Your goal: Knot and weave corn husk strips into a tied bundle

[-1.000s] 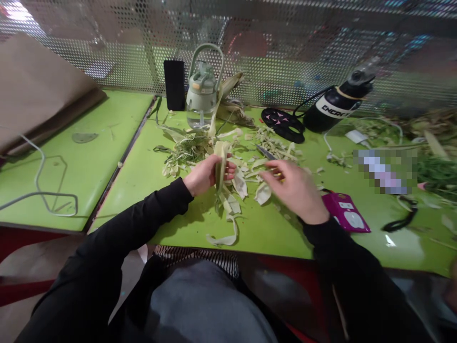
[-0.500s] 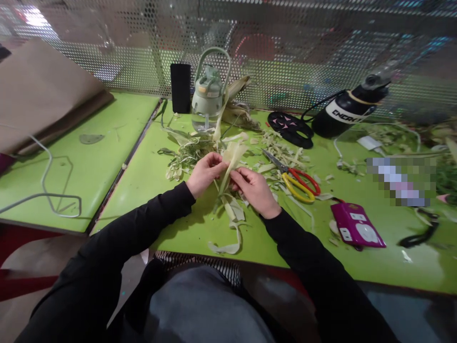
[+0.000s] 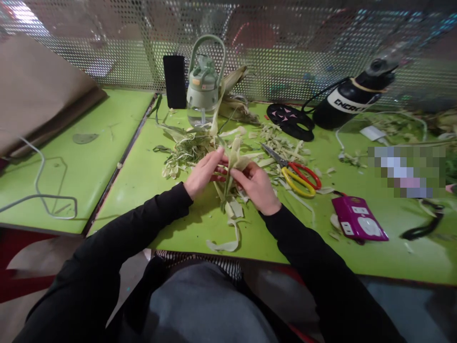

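A curled strip (image 3: 228, 246) lies near the front edge of the green table (image 3: 185, 233). Beyond it, the right hand (image 3: 259, 188) pinches a pale husk piece (image 3: 235, 155) between thumb and fingers above scattered scraps (image 3: 189, 147), the left hand (image 3: 205, 175) half-curled at its other side, whether gripping I cannot tell. Farther off, scissors (image 3: 284, 163) lie rightward; a bottle (image 3: 203, 95) stands beside an upright phone (image 3: 174, 83).
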`<state>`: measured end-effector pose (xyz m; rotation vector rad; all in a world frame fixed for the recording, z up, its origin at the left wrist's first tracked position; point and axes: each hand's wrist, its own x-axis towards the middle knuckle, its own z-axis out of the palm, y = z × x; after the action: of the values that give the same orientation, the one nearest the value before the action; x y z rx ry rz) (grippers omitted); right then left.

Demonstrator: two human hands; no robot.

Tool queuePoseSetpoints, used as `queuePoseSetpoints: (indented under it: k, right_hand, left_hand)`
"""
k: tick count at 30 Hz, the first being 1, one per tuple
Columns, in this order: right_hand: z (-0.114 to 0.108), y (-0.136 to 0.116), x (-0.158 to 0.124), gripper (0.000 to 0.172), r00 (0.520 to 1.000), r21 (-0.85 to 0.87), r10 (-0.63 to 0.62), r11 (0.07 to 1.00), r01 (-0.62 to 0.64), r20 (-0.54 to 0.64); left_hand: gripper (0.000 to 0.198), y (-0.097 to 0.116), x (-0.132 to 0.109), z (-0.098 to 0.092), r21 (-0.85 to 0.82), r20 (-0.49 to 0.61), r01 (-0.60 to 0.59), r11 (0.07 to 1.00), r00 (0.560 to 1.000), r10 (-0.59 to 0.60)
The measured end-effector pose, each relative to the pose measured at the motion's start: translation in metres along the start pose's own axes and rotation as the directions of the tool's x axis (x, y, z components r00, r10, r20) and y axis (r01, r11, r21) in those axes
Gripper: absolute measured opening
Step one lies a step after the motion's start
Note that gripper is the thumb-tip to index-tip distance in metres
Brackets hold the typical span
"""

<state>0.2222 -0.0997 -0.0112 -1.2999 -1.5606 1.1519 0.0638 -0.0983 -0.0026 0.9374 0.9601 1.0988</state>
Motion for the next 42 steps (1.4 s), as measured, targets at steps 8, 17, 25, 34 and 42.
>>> queuePoseSetpoints:
  k: [8,17,25,34,42]
  right_hand:
    - [-0.0057,0.0001,0.0003,0.028,0.996,-0.089,-0.035,0.996,0.028,-0.080]
    - [-0.0051,-0.0055,-0.0015,0.025,0.989,-0.081,-0.032,0.997,0.021,-0.142]
    - [-0.0070,-0.0061,-0.0002,0.033,0.996,-0.015,-0.014,1.000,0.013,-0.088]
    - [-0.0072,-0.0038,0.0003,0.033,0.996,-0.062,-0.038,0.998,0.033,-0.083]
    - [-0.0070,-0.0040,-0.0013,0.025,0.996,-0.137,-0.063,0.989,0.054,-0.056]
  left_hand:
    - [0.016,0.0033,-0.0011,-0.0016,0.071,0.034,0.013,0.997,0.999,-0.015]
    - [0.006,0.0019,0.0032,-0.0009,0.014,-0.006,0.065,0.998,0.998,-0.065]
    - [0.009,0.0032,0.0032,-0.0037,-0.042,0.022,0.082,0.996,0.996,-0.081]
    - [0.019,0.0029,0.0040,-0.0049,-0.037,0.013,0.051,0.998,0.999,-0.051]
    - [0.019,0.0023,0.0050,-0.0076,-0.110,0.032,0.042,0.993,0.999,-0.039]
